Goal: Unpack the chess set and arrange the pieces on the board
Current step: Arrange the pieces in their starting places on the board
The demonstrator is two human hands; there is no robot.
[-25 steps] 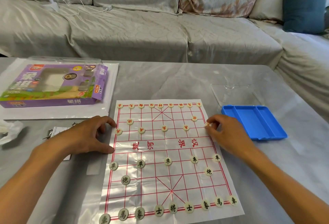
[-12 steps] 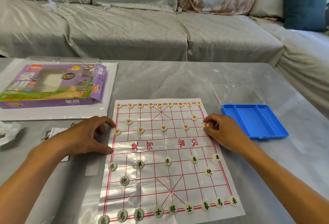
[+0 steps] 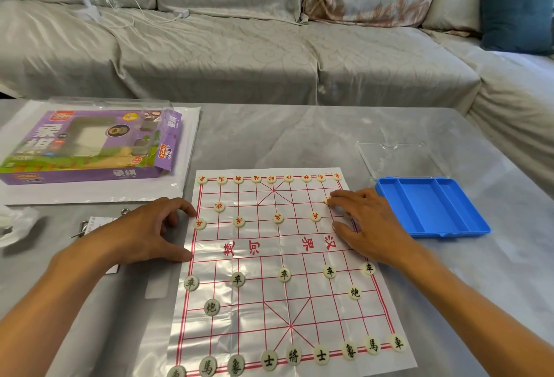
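Right hand (image 3: pixel 370 223) shifted from the board's right edge toward the far right corner, fingertips now flat on a red piece (image 3: pixel 327 199), not pinching. Left hand (image 3: pixel 147 231) unchanged: fingers loosely curled, resting on the board (image 3: pixel 278 310) at its left edge, holding nothing. Red and black pieces sit on their rows. Blue tray (image 3: pixel 431 207) just right of the board.

The thin plastic chessboard sheet (image 3: pixel 287 301) looks glossy and creased. Right of it, the blue plastic tray (image 3: pixel 431 208) looks smooth and matt. The far grey sofa cover (image 3: pixel 227 56) is patterned cloth.
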